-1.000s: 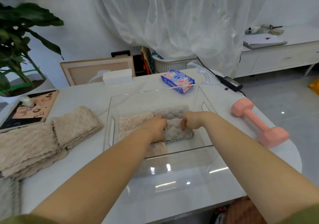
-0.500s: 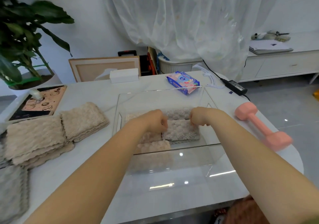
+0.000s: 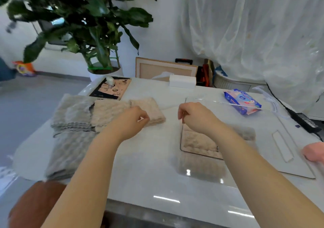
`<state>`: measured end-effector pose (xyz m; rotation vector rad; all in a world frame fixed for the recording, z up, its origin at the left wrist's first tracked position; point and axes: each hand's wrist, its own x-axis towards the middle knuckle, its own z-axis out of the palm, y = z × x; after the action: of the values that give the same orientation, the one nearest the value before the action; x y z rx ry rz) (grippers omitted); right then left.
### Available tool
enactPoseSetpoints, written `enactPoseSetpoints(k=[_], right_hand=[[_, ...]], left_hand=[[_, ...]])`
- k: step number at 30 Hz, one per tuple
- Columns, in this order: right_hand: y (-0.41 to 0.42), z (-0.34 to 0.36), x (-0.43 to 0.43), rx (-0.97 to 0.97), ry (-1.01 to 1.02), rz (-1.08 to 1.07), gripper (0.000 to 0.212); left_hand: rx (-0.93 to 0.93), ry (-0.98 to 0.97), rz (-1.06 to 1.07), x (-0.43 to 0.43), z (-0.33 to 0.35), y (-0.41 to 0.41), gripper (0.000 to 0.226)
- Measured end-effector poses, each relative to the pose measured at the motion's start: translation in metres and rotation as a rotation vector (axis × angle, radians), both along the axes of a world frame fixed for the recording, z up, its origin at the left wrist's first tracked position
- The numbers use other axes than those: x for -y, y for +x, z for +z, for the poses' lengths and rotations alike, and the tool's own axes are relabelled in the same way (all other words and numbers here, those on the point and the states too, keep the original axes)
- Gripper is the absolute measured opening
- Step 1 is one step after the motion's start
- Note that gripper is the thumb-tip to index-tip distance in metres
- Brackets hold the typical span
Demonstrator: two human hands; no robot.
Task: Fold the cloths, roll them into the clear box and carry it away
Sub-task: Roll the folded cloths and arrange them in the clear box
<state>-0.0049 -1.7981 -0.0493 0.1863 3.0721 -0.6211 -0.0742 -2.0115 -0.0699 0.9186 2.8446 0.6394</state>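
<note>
The clear box (image 3: 219,102) stands on the white table (image 3: 149,166), right of centre. Rolled beige cloths (image 3: 198,142) and a grey one (image 3: 245,133) lie inside it. Left of the box lie several folded cloths: a beige one (image 3: 150,109) nearest the box, another beige one (image 3: 108,112), and grey ones (image 3: 73,113) further left. My left hand (image 3: 131,122) is at the near edge of the nearest beige cloth, fingers loosely curled and holding nothing. My right hand (image 3: 196,116) hovers over the box's left wall, fingers hanging curled and empty.
A blue wipes pack (image 3: 242,102) lies behind the box, with a white tissue box (image 3: 182,81) at the table's back. A pink dumbbell (image 3: 313,151) and a black power adapter (image 3: 305,120) are at the right. A patterned board (image 3: 112,88) and a potted plant (image 3: 96,26) are at back left.
Both hands have lifted off the cloths in the box and moved left. The left hand is now at the folded beige cloth outside the box. The view has swung left.
</note>
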Motion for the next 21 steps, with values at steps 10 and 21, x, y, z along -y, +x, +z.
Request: enactPoseSetpoints(k=[10,21], right_hand=[[-0.063,-0.058,0.169,0.294,-0.319,0.221,0.024],[-0.049,-0.142,0.24,0.507,-0.925,-0.095,0.047]], left_hand=[[0.206,-0.176,0.892,0.174,-0.092,-0.01,0.059],[0.106,0.287,0.56,0.195,-0.106,-0.003,0.02]])
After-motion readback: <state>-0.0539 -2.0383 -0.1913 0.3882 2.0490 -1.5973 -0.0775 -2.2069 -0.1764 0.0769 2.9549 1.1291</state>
